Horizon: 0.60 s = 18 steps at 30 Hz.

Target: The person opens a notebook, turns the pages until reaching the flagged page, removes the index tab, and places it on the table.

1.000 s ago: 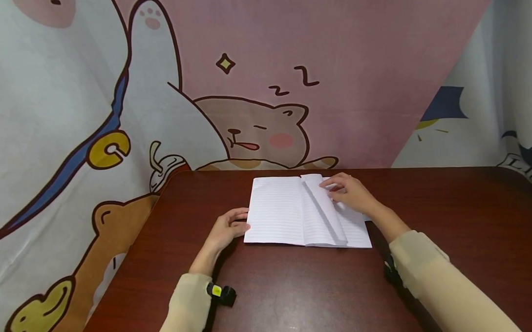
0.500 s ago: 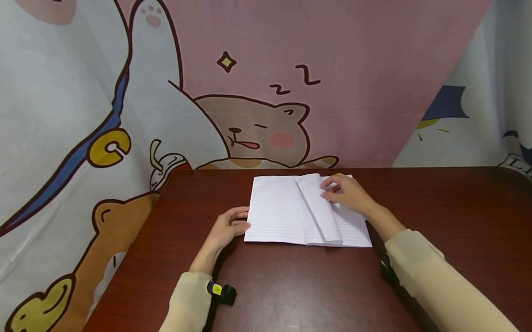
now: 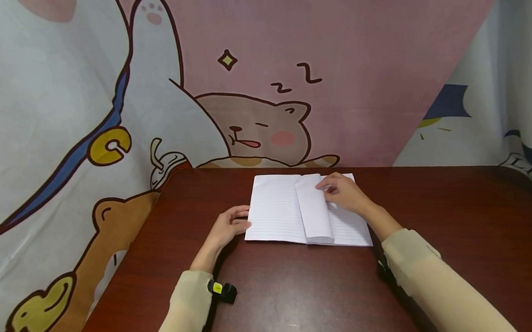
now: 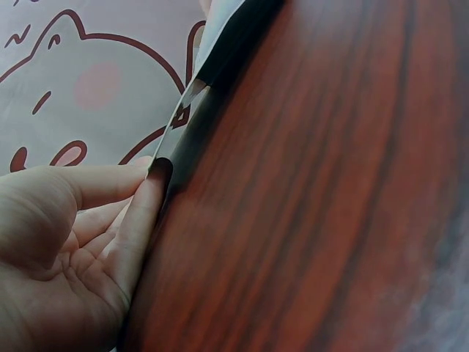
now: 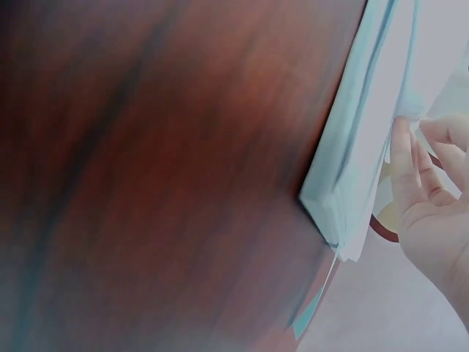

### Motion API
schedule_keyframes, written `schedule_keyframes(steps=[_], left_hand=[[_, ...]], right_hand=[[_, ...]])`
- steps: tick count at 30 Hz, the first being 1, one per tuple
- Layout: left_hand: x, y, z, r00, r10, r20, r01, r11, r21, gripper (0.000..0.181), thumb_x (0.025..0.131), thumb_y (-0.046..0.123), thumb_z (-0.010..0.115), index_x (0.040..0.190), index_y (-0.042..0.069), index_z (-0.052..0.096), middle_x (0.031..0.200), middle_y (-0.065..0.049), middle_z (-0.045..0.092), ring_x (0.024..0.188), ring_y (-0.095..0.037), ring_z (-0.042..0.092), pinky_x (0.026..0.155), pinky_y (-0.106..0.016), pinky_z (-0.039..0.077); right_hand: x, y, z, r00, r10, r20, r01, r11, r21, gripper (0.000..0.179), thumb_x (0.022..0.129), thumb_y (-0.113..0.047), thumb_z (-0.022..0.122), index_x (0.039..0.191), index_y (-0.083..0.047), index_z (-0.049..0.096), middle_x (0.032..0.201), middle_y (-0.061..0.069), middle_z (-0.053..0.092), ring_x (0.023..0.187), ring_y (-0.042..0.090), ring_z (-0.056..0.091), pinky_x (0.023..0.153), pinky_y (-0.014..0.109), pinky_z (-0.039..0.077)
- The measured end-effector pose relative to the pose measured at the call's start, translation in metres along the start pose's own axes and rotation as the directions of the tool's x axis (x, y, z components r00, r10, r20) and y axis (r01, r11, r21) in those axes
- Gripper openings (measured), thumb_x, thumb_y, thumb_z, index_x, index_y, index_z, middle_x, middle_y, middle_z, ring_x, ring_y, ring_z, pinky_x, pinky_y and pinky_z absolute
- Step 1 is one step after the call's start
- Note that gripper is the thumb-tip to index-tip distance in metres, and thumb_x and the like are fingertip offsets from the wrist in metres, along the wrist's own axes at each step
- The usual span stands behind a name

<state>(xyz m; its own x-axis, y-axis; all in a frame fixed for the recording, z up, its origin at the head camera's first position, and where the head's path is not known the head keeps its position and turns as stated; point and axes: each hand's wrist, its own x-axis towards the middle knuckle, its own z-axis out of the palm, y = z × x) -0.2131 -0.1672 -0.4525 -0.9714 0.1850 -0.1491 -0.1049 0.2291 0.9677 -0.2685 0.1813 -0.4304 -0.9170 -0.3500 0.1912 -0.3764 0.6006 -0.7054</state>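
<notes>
An open notebook (image 3: 274,209) with white ruled pages lies flat on the dark wooden table. One of its right-hand pages (image 3: 313,208) is folded over lengthwise into a narrow strip beside the spine. My right hand (image 3: 343,192) pinches the strip's outer fold near the top, and in the right wrist view thumb and finger meet at the curled paper edge. At the other side, my left hand (image 3: 224,230) holds the notebook's left edge. The left wrist view shows that edge between the thumb and fingers (image 4: 135,220).
The reddish-brown table (image 3: 279,292) reaches back to a cloth backdrop (image 3: 355,84) printed with cartoon animals. A black strap device (image 3: 226,293) sits on the left wrist. Behind the notebook's corner, a pale green sliver (image 5: 308,317) pokes out.
The folded page has swung from slanting to nearly parallel with the spine, its lower end moving left. My right hand has shifted slightly left; the left hand keeps its place.
</notes>
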Motion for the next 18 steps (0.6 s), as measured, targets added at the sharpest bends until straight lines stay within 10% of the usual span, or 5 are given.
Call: schedule_keyframes(steps=[18], left_hand=[[-0.0004, 0.0007, 0.0012, 1.000, -0.002, -0.012, 0.002, 1.000, 0.013, 0.049, 0.092, -0.003, 0.066, 0.139, 0.001, 0.053, 0.135, -0.024, 0.058, 0.105, -0.020, 0.065, 0.083, -0.028, 0.058]], right_hand=[[0.0024, -0.0054, 0.0048, 1.000, -0.005, 0.000, 0.005, 0.999, -0.033, 0.028, 0.087, -0.001, 0.070, 0.115, 0.004, 0.069, 0.115, 0.024, 0.060, 0.097, 0.035, 0.069, 0.079, 0.032, 0.054]])
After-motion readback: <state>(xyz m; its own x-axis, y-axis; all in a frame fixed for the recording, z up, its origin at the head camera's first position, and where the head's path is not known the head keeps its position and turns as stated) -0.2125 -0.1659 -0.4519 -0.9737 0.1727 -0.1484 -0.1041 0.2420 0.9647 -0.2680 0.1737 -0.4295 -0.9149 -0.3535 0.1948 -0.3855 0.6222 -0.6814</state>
